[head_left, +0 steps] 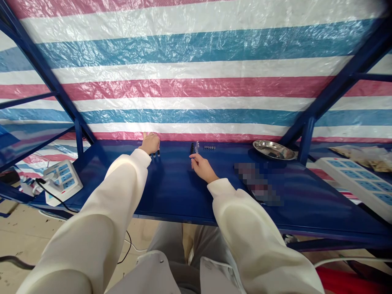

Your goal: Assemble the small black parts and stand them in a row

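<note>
My left hand (150, 143) is at the back left of the blue table, its fingers curled down over several short dark tubes (158, 153) with pale bands. Whatever its fingertips grip is hidden. Nearer the middle, my right hand (202, 167) has thumb and fingers drawn together in a pinch. Its fingertips are just in front of a row of small black pieces (192, 148); anything between them is too small to make out. Alongside that row are small clear plastic pieces (197, 146), and to their right a line of small shiny metal parts (210, 148).
An oval metal tray (274, 150) stands at the back right, with a blurred dark object (259, 183) in front of it. White power strips lie at left (63, 181) and right (361, 179). Blue frame posts and a striped sheet (196, 87) close off the back.
</note>
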A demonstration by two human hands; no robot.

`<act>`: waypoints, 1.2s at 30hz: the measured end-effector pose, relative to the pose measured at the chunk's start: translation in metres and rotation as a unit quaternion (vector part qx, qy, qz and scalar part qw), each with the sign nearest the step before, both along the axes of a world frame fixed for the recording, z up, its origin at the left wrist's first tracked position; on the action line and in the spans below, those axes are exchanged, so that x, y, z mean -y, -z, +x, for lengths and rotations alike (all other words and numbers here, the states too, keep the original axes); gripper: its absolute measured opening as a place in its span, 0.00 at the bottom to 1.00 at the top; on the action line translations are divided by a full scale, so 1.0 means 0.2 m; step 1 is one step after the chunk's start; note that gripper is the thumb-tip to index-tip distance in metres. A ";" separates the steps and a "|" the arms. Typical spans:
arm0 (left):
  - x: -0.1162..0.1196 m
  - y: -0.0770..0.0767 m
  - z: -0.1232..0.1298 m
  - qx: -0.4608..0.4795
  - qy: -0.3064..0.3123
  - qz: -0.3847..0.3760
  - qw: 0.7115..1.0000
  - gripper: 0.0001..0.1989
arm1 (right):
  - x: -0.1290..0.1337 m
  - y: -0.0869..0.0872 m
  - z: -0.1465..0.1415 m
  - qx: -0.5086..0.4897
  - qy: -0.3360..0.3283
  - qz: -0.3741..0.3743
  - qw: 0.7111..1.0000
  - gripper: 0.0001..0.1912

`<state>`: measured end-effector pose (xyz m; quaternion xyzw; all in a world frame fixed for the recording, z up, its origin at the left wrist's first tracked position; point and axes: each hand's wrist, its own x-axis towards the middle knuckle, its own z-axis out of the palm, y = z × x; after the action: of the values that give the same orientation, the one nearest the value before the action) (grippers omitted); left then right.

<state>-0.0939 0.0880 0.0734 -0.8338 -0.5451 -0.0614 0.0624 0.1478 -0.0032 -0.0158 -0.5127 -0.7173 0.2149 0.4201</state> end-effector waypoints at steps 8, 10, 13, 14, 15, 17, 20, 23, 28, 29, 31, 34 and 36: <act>0.01 -0.01 0.00 0.025 -0.014 -0.020 0.999 0.03 | 0.00 0.00 0.00 0.012 0.006 0.003 1.000 0.12; 0.02 -0.02 0.01 0.024 -0.020 -0.026 0.999 0.03 | 0.00 0.00 0.00 0.014 0.012 0.008 1.000 0.12; 0.04 -0.03 0.01 0.010 -0.029 -0.035 0.999 0.03 | 0.00 0.00 0.00 0.026 0.022 0.017 0.999 0.12; 0.04 -0.04 0.01 0.006 -0.033 -0.037 0.999 0.03 | 0.00 0.00 0.00 0.032 0.024 0.019 0.999 0.12; 0.04 -0.04 0.01 0.001 -0.037 -0.038 0.999 0.03 | 0.00 -0.01 0.00 0.038 0.025 0.021 0.999 0.12; 0.04 -0.04 0.01 -0.001 -0.042 -0.038 0.998 0.02 | 0.01 -0.01 0.00 0.048 0.024 0.020 0.998 0.13; 0.04 -0.04 0.00 0.013 -0.045 -0.036 0.998 0.01 | 0.01 -0.03 0.00 0.058 0.025 0.012 0.998 0.13; 0.04 -0.03 0.00 0.017 -0.042 -0.035 0.998 0.01 | 0.02 -0.04 0.00 0.068 0.031 0.002 0.997 0.13; 0.04 -0.03 0.00 -0.006 -0.041 -0.029 0.999 0.02 | 0.03 -0.05 0.00 0.131 0.077 -0.023 0.988 0.13; 0.04 -0.03 0.00 -0.006 -0.041 -0.030 0.999 0.02 | 0.03 -0.05 0.00 0.150 0.092 -0.031 0.984 0.13; 0.04 -0.03 0.00 0.000 -0.044 -0.035 0.998 0.03 | 0.03 -0.06 0.00 0.184 0.117 -0.055 0.974 0.12; 0.05 -0.06 0.01 0.016 -0.042 -0.030 0.999 0.06 | 0.03 -0.08 0.00 0.216 0.138 -0.093 0.962 0.12; 0.08 -0.07 0.03 0.024 -0.024 -0.005 0.999 0.09 | 0.03 -0.08 0.01 0.234 0.146 -0.099 0.956 0.13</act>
<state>-0.0880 0.0726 0.0877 -0.8190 -0.5666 -0.0775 0.0466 0.1489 -0.0100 0.0002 -0.6865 -0.6882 0.0955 0.2145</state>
